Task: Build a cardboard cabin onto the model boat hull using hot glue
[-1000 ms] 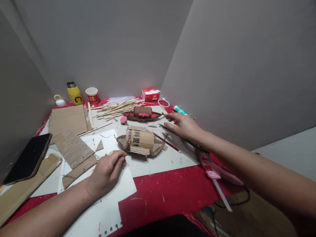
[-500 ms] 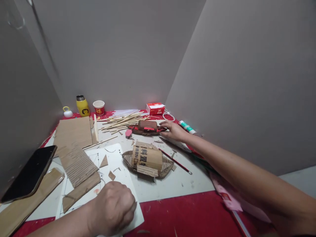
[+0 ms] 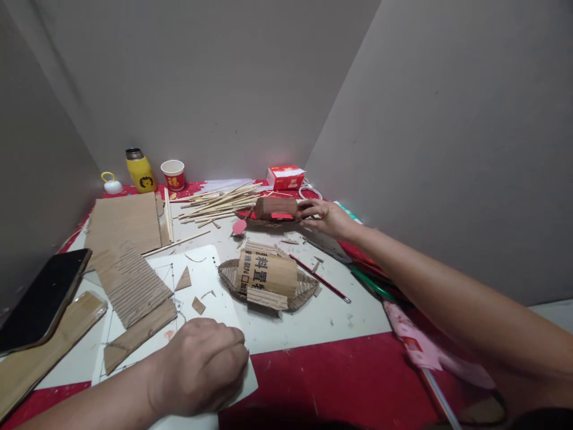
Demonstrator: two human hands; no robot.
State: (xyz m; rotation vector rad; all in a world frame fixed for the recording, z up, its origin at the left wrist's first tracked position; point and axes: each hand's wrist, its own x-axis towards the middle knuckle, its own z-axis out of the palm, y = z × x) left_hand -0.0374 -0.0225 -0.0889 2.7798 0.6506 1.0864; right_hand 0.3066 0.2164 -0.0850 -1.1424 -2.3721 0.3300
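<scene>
A bottle and a cup are set at the desk's far edge, the cup to the right. A bundle of sticks is spread before them. A small boat model is placed right of the sticks, a larger boat model nearer the front edge. A phone is propped at the left edge.
</scene>
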